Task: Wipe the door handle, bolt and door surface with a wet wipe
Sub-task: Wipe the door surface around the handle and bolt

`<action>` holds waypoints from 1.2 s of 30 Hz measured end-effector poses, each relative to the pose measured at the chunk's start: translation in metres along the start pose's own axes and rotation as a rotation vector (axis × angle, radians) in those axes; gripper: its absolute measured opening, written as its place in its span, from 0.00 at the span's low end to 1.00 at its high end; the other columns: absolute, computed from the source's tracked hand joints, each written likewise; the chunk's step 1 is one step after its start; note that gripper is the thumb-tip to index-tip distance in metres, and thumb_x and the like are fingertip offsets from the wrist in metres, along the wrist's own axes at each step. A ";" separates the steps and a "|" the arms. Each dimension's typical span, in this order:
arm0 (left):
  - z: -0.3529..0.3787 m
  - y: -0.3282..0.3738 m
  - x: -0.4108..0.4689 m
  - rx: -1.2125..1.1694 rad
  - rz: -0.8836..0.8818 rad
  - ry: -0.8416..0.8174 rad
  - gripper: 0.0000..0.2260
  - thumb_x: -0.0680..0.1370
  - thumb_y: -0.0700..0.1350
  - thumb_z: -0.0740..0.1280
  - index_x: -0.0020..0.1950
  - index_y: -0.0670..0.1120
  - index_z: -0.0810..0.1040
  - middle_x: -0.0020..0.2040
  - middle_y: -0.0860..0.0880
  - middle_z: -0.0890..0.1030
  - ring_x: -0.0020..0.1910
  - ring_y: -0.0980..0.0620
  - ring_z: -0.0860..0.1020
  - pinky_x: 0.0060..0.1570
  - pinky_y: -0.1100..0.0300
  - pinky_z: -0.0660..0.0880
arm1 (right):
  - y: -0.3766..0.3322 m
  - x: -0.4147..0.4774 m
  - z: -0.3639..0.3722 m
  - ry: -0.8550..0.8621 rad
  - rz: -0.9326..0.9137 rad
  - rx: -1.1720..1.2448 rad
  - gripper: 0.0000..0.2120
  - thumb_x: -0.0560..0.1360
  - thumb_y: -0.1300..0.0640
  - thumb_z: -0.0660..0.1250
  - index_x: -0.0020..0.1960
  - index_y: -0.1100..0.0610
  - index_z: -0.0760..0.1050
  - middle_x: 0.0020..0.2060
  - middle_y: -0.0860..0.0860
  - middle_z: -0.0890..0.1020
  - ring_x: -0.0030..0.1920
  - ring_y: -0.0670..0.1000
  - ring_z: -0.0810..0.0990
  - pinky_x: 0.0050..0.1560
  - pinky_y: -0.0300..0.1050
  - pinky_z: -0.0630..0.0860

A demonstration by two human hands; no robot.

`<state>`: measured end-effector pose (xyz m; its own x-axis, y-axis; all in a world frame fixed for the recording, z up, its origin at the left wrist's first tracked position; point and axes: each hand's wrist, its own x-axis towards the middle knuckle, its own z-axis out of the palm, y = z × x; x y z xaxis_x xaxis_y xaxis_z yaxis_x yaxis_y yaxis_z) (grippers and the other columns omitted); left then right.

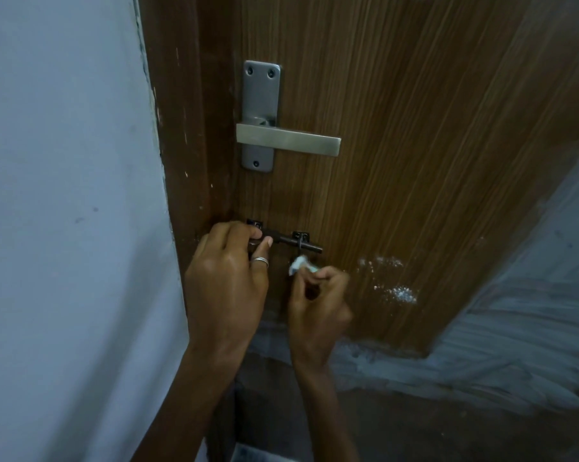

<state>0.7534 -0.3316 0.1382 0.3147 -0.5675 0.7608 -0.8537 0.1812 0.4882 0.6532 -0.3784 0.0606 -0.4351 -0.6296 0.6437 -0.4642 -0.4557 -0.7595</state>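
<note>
- The brown wood-grain door (414, 128) is filling most of the scene, and everything else is sitting in relation to the bolt low on its face.
- A pale bluish wall (64, 195) is running down to the left of the bolt, beyond the darker brown door frame (184, 128).
- A grey, streaky floor (514, 345) is showing below and to the right of the bolt, past the door's bottom corner.
- The silver door handle (288, 140) is sitting well above the bolt, its lever lying level and pointing right from a tall back plate.
- The left hand (226, 285) is reaching up from below and is curling its fingers and thumb closed around the left end of the bolt; a silver ring (260, 261) is sitting on one finger.
- The right hand (318, 301) is hanging just below the bolt's right end, its fingers bunched tight and pinching the wet wipe.
- A patch of whitish specks (391, 278) is marking the door surface to the lower right of the bolt.
- The dark metal bolt (291, 241) is lying horizontally across its brackets, its small knob hanging down near the right end.
- The wet wipe (299, 264), a small crumpled white wad, is sitting right under that knob; I cannot tell whether it is touching.
</note>
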 end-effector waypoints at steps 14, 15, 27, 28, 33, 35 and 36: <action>0.001 -0.009 -0.016 -0.021 0.033 0.010 0.07 0.77 0.44 0.72 0.53 0.43 0.82 0.52 0.46 0.82 0.48 0.50 0.80 0.48 0.64 0.73 | 0.012 0.005 -0.002 0.140 -0.113 0.013 0.14 0.77 0.62 0.73 0.55 0.51 0.71 0.47 0.46 0.82 0.43 0.42 0.82 0.41 0.33 0.79; 0.001 -0.011 -0.019 -0.018 0.027 0.008 0.08 0.77 0.44 0.72 0.54 0.42 0.82 0.53 0.46 0.82 0.49 0.50 0.80 0.48 0.65 0.73 | 0.009 0.003 0.003 0.125 -0.146 0.010 0.13 0.77 0.62 0.73 0.55 0.52 0.71 0.46 0.48 0.82 0.43 0.43 0.82 0.41 0.33 0.80; 0.012 -0.021 -0.043 -0.080 -0.048 -0.067 0.13 0.76 0.45 0.72 0.58 0.43 0.81 0.61 0.46 0.78 0.55 0.59 0.73 0.48 0.78 0.66 | 0.005 0.006 -0.005 0.036 -0.234 -0.052 0.16 0.75 0.65 0.74 0.51 0.50 0.69 0.41 0.46 0.78 0.38 0.45 0.79 0.40 0.32 0.77; 0.013 -0.021 -0.043 -0.077 -0.073 -0.077 0.13 0.76 0.46 0.72 0.59 0.43 0.80 0.61 0.46 0.78 0.55 0.59 0.73 0.47 0.77 0.65 | 0.004 0.001 0.002 -0.056 -0.278 -0.052 0.16 0.76 0.66 0.73 0.50 0.50 0.70 0.41 0.47 0.78 0.38 0.45 0.79 0.37 0.38 0.79; 0.024 -0.014 -0.048 -0.108 -0.105 -0.103 0.13 0.76 0.43 0.72 0.59 0.42 0.79 0.61 0.45 0.77 0.55 0.58 0.72 0.47 0.75 0.64 | 0.019 0.031 -0.046 0.102 -0.193 -0.064 0.10 0.77 0.64 0.73 0.52 0.53 0.75 0.44 0.46 0.81 0.41 0.44 0.81 0.42 0.41 0.80; 0.028 -0.014 -0.048 -0.113 -0.098 -0.119 0.12 0.77 0.44 0.72 0.59 0.43 0.78 0.61 0.46 0.77 0.54 0.57 0.74 0.47 0.70 0.70 | 0.022 0.040 -0.060 0.230 -0.188 -0.117 0.06 0.77 0.64 0.72 0.53 0.58 0.79 0.48 0.48 0.82 0.45 0.45 0.81 0.48 0.38 0.79; 0.030 -0.014 -0.048 -0.106 -0.104 -0.126 0.12 0.77 0.44 0.71 0.59 0.44 0.78 0.61 0.46 0.77 0.53 0.55 0.76 0.46 0.66 0.72 | 0.022 0.039 -0.058 0.207 -0.253 -0.169 0.06 0.77 0.66 0.71 0.54 0.61 0.81 0.50 0.51 0.83 0.48 0.47 0.81 0.52 0.38 0.78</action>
<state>0.7380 -0.3304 0.0817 0.3390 -0.6821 0.6479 -0.7687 0.1961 0.6087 0.5816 -0.3767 0.0747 -0.4292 -0.3614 0.8278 -0.6905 -0.4595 -0.5586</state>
